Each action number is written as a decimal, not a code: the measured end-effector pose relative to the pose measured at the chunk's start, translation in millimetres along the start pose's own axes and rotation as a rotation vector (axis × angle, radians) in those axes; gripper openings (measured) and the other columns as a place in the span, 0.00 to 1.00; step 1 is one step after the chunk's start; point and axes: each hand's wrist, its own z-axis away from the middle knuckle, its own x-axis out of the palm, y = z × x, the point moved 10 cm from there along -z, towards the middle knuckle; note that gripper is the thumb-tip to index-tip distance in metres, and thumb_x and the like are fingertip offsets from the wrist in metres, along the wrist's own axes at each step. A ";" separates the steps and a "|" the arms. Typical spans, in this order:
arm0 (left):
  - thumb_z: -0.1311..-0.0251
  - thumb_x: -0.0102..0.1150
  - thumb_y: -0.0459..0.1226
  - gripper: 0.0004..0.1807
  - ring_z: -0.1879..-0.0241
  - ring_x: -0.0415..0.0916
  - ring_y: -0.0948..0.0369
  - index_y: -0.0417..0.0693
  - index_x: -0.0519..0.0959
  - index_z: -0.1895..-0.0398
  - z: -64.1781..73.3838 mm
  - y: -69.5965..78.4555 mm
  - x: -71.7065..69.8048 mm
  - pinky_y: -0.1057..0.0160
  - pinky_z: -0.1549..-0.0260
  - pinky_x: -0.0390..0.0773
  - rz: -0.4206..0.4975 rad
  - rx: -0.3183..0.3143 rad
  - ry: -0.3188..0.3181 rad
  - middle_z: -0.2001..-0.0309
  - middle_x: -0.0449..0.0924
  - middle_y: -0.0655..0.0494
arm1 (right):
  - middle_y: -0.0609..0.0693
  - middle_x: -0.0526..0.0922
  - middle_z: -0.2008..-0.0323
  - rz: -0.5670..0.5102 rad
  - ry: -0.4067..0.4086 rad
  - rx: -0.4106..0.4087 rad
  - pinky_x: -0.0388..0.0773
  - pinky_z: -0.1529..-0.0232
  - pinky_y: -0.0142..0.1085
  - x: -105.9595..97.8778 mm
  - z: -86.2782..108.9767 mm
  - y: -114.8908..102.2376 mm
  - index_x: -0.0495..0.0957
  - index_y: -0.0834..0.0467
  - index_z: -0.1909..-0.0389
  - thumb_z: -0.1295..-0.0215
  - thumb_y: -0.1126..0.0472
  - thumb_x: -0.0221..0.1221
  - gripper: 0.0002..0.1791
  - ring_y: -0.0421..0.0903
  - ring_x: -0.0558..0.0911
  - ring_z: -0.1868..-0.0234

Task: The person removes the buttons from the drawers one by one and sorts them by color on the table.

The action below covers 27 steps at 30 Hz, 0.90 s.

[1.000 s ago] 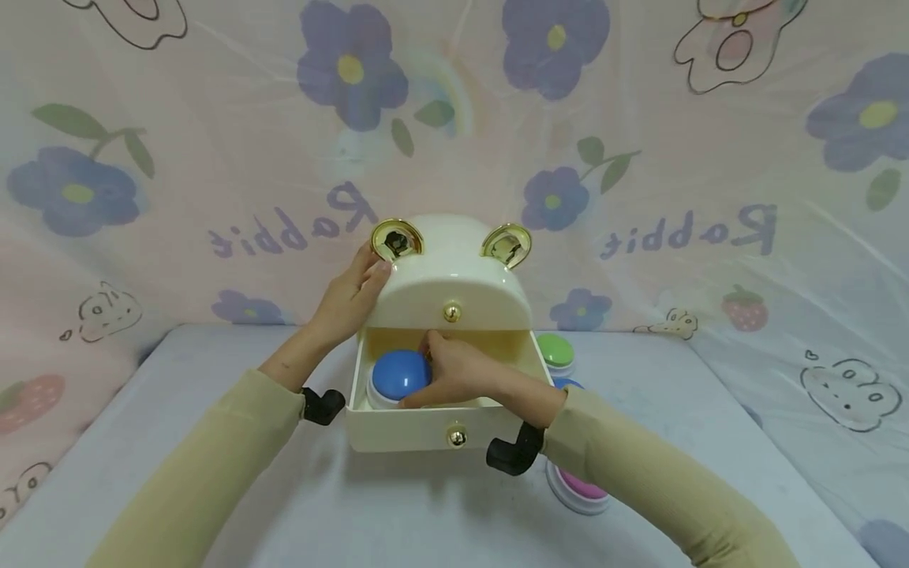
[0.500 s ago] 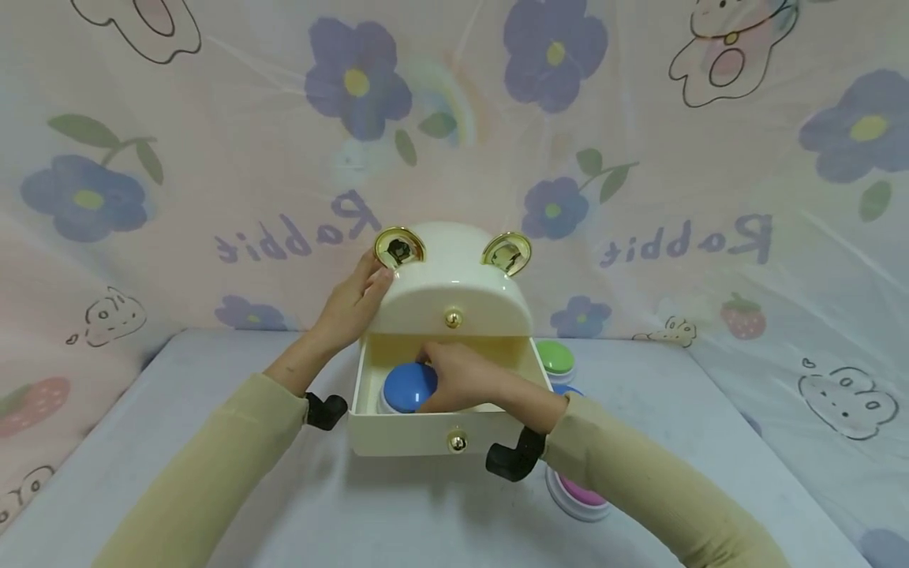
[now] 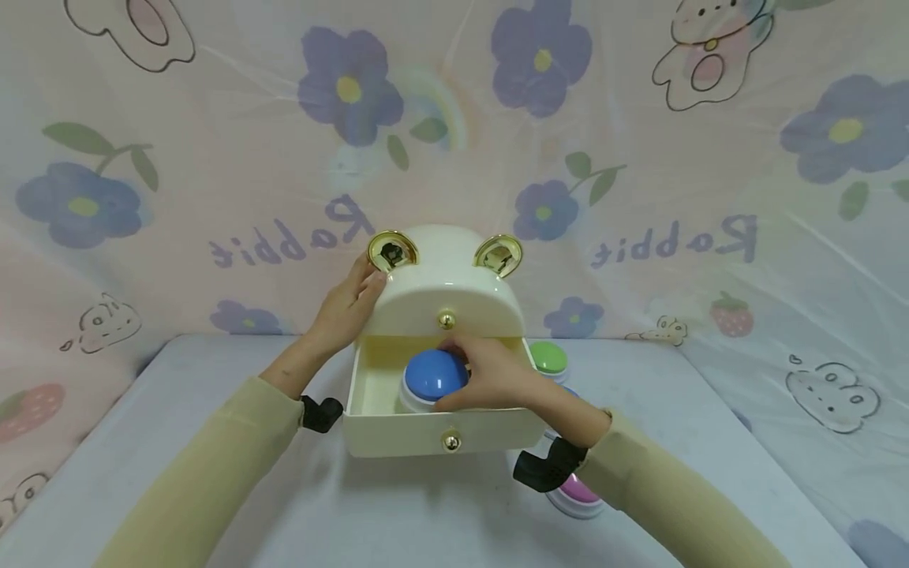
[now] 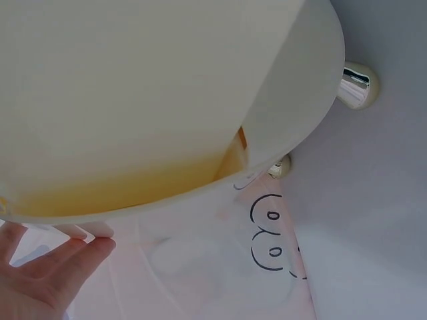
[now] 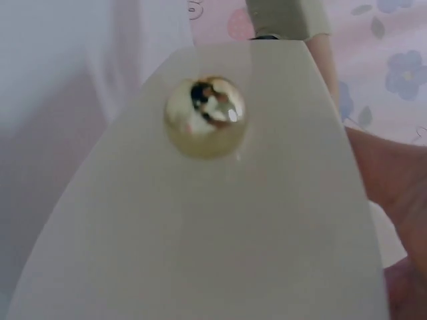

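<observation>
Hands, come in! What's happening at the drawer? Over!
Right hand grips blue-topped tub inside open drawer. Left hand touches upper side of white cabinet. Drawer walls in tub; nothing seen on top.

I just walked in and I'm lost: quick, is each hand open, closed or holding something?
Left hand: open, resting against the side of the white box.
Right hand: holding the blue-topped container.

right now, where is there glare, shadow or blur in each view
Head view: soft shadow on the white table below the open drawer; left wrist view: dim, with bright streaks on a gold knob-like piece; right wrist view: soft focus, with a glare spot on the gold drawer knob.
</observation>
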 end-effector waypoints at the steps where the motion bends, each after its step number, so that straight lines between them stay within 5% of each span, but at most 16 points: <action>1: 0.26 0.34 0.51 0.31 0.33 0.62 0.42 0.61 0.43 0.23 -0.3 -0.3 0.2 0.38 0.38 0.63 -0.005 0.000 0.000 0.27 0.57 0.46 | 0.51 0.80 0.51 -0.017 0.015 0.002 0.77 0.47 0.41 -2.7 2.8 2.0 0.72 0.59 0.44 0.59 0.49 0.75 0.40 0.46 0.79 0.51; 7: 0.27 0.34 0.51 0.31 0.33 0.63 0.42 0.60 0.45 0.24 -2.1 -1.3 0.0 0.38 0.38 0.63 -0.022 -0.002 0.006 0.28 0.58 0.45 | 0.49 0.80 0.51 -0.119 0.094 -0.020 0.77 0.46 0.42 -16.7 15.8 14.4 0.73 0.56 0.43 0.60 0.50 0.76 0.40 0.46 0.80 0.50; 27: 0.26 0.33 0.52 0.32 0.31 0.59 0.42 0.60 0.42 0.23 -0.7 -2.2 1.3 0.38 0.36 0.60 -0.010 -0.010 -0.011 0.26 0.54 0.46 | 0.48 0.75 0.42 -0.229 0.401 0.027 0.72 0.43 0.51 -65.8 73.5 58.4 0.69 0.50 0.36 0.52 0.52 0.73 0.40 0.47 0.77 0.48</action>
